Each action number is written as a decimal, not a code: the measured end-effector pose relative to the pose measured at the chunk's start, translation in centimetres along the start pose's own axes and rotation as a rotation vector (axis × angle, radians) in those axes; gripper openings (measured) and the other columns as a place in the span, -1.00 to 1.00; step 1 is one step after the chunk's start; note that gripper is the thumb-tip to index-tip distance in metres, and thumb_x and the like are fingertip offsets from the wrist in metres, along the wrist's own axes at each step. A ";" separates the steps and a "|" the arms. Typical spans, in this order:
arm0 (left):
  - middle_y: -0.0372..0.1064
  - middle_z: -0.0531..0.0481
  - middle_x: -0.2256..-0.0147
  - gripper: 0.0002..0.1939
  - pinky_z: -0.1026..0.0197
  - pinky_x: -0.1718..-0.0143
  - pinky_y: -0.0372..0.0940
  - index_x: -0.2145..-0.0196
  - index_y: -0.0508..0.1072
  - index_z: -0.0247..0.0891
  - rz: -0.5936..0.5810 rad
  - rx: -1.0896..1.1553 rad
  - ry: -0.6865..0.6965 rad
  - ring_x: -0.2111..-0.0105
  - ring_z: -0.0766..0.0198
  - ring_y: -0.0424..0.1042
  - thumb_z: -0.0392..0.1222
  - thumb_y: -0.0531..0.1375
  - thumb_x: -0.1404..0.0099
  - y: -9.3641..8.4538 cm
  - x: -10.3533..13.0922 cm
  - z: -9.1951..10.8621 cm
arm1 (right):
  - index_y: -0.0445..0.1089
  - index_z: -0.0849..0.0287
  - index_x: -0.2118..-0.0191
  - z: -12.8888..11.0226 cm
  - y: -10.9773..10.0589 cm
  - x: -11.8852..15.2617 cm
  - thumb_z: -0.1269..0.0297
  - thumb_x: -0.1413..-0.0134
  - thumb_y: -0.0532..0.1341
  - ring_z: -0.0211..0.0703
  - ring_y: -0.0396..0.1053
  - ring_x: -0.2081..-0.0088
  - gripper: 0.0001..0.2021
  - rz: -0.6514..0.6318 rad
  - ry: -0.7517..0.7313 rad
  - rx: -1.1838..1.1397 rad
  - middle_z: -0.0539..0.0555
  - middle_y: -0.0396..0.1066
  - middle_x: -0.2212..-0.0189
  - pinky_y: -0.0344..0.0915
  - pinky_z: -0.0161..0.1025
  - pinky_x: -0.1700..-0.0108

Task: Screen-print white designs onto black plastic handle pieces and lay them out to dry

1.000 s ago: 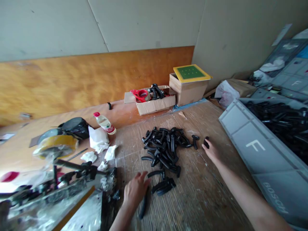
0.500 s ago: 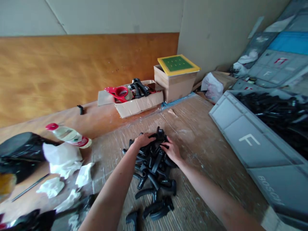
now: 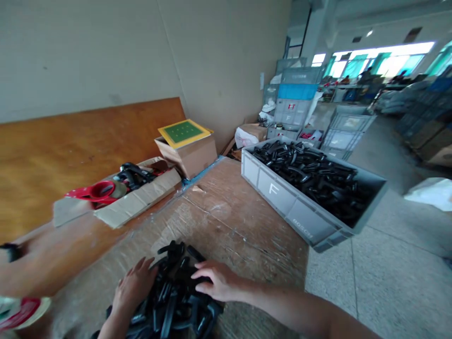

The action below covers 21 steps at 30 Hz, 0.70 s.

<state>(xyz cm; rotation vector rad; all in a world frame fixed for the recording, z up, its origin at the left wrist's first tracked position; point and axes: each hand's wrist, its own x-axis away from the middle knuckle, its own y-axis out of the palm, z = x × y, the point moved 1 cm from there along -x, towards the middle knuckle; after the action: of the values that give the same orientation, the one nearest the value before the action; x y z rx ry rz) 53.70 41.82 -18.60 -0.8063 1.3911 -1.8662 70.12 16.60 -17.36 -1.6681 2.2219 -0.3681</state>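
Observation:
A pile of black plastic parts point(image 3: 171, 301) lies on the worn wooden table point(image 3: 226, 207) at the bottom of the view. My left hand point(image 3: 136, 284) rests against the pile's left side, its fingers apart. At the right side of the pile is my right hand point(image 3: 215, 280), fingers spread and touching the parts, with nothing gripped that shows. Beyond the table's right part stands a grey crate point(image 3: 275, 188) marked F, filled with similar black parts.
A low open carton point(image 3: 141, 200) holds a red tape dispenser point(image 3: 102, 190) and black items. Behind it, a green and yellow board point(image 3: 185, 133) lies on a cardboard box point(image 3: 197, 157). Stacked crates point(image 3: 293, 108) stand farther back. A bottle point(image 3: 24, 310) is cut off at lower left.
The view has swung right, bringing the whole crate and the room beyond into sight. My hands and the pile now appear lower and farther left, and my left hand's fingers have moved to the pile's edge.

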 end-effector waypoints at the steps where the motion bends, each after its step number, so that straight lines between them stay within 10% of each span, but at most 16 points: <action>1: 0.33 -0.18 -0.12 -0.57 -0.04 -0.11 0.20 0.02 0.45 -0.25 0.038 0.025 0.030 -0.05 -0.05 0.38 -0.03 0.03 -0.24 -0.5 0.3 1.7 | 0.48 -0.04 0.02 -1.1 -2.6 1.8 0.23 -0.07 0.28 -0.10 0.32 -0.12 -0.68 0.008 -0.028 -0.013 0.06 0.37 -0.11 0.20 -0.14 -0.17; 4: 0.44 -0.13 0.02 -0.53 0.04 -0.07 0.25 0.01 0.42 -0.20 -0.015 0.288 0.131 -0.01 0.03 0.41 0.11 0.00 -0.28 -1.1 1.2 9.7 | 0.52 0.03 0.09 -3.5 -12.2 7.3 0.21 -0.13 0.22 -0.11 0.43 0.01 -0.76 0.079 0.003 0.008 0.05 0.49 0.05 0.29 -0.16 -0.07; 8: 0.49 -0.09 0.11 -0.46 0.10 0.03 0.33 0.02 0.41 -0.21 -0.205 0.745 0.205 0.09 0.10 0.46 0.21 0.07 -0.22 0.9 3.0 26.2 | 0.51 0.08 0.09 -3.6 -28.4 13.1 0.11 -0.19 0.13 -0.08 0.47 0.09 -0.70 0.315 0.150 0.148 0.07 0.53 0.13 0.36 -0.14 0.01; 14: 0.39 -0.25 0.09 -0.15 0.16 0.28 0.41 -0.24 0.10 -0.33 -0.434 1.241 0.146 0.18 0.13 0.46 0.27 0.14 -0.16 6.2 5.1 50.8 | 0.45 0.16 0.02 4.0 -56.2 19.2 0.07 -0.22 0.03 0.00 0.42 0.03 -0.60 0.708 0.305 0.748 0.24 0.46 0.05 0.29 -0.12 -0.02; 18: 0.39 -0.21 0.11 -0.15 0.17 0.31 0.36 -0.25 0.09 -0.32 -0.293 1.051 -0.040 0.19 0.09 0.45 0.28 0.10 -0.18 6.7 5.1 58.3 | 0.49 0.22 0.18 11.4 -68.5 20.2 0.05 -0.19 0.03 0.10 0.48 0.10 -0.61 0.624 0.420 0.919 0.39 0.49 0.14 0.35 -0.09 0.08; 21: 0.45 -0.15 0.19 -0.24 0.11 0.15 0.29 -0.20 0.22 -0.28 -0.165 0.811 -0.140 0.14 0.02 0.44 0.18 0.15 -0.15 5.8 4.5 59.8 | 0.49 0.11 0.41 14.1 -70.5 18.5 0.04 -0.20 0.04 0.10 0.54 0.35 -0.62 0.396 0.349 0.794 0.28 0.54 0.41 0.40 -0.12 0.34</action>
<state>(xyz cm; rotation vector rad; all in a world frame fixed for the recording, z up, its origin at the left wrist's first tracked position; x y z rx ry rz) 99.44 3.76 -9.29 -0.6112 0.3987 -2.1912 132.82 -20.80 -4.04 -0.7719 2.1181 -1.2957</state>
